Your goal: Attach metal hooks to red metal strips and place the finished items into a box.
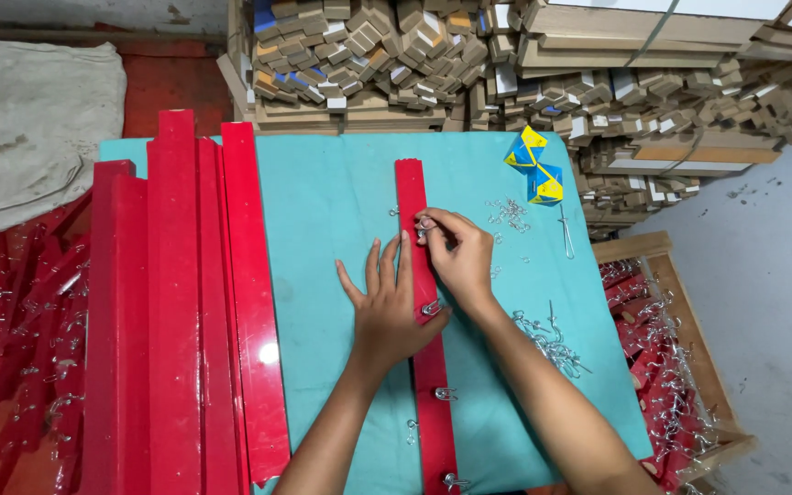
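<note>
Teal table (341,197): glossy red strip (412,188), metal hooks (445,393) attached, hands pressing.

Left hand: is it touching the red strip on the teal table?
Touching. The head view shows the left hand lying flat, fingers spread, pressing on the red strip, its thumb side overlapping the strip's edge with no gap.

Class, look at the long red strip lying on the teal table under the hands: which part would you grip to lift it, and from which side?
Probably the bare far end of the red strip, pinched across its narrow width from above. It lies flat and points away from the person. The left hand presses its middle, the right hand works at a metal hook, and more hooks stud the near half.
</note>
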